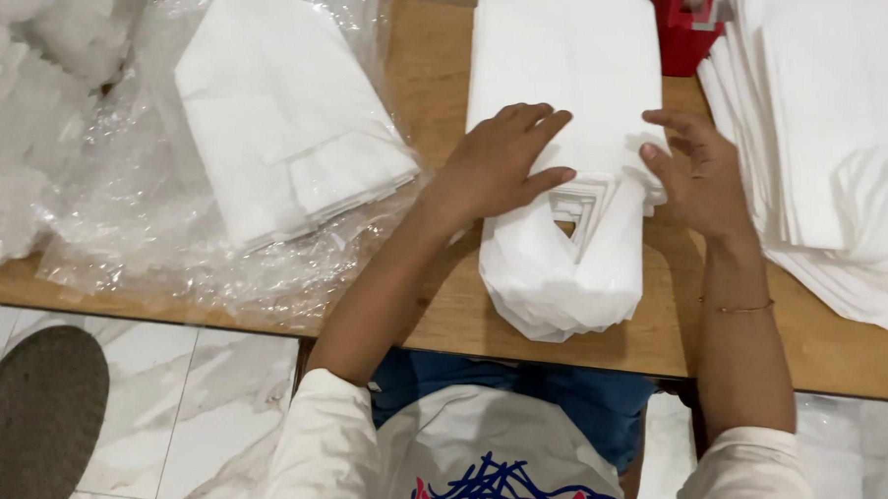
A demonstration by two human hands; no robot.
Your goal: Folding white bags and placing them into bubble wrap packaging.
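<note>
A thick stack of white handled bags (568, 77) lies lengthwise on the wooden table (440, 72), its handle end folded over toward me. My left hand (501, 163) rests flat on the stack's left side, fingers spread over the fold. My right hand (698, 175) presses the stack's right edge, fingers curled against the layers. Neither hand lifts anything.
Another pile of white bags (281, 116) lies on crinkled clear plastic wrap (121, 209) at the left. A large fanned stack of white bags (832, 125) fills the right. A red container (683, 36) stands at the back. Below are tiled floor and a grey mat (35, 412).
</note>
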